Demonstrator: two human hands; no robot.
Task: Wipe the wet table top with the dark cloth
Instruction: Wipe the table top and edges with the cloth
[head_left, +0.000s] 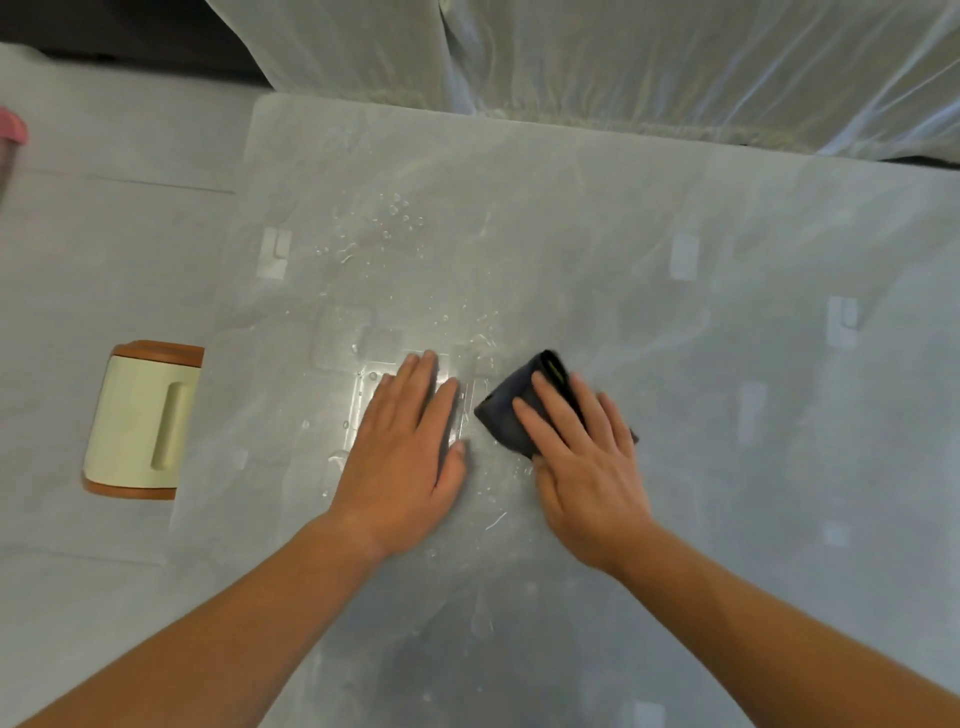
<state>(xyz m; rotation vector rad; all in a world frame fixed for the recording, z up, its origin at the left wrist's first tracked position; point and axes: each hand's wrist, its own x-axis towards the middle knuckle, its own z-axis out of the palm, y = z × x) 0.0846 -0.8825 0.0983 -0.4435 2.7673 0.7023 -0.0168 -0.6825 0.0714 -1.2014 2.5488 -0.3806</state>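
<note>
The grey table top (623, 270) fills the middle of the head view, with water droplets (400, 215) and wet streaks scattered over its left-centre part. A folded dark cloth (511, 410) lies on the table near the middle. My right hand (582, 447) presses flat on the cloth, fingers spread, covering its right half. My left hand (410, 441) rests flat on the wet surface just left of the cloth, fingers together, holding nothing.
A cream bin with a brown lid and base (140, 421) lies on the floor left of the table, partly under its edge. Pale sheer curtains (623, 62) hang beyond the far table edge. A pink object (13, 127) shows at the left border.
</note>
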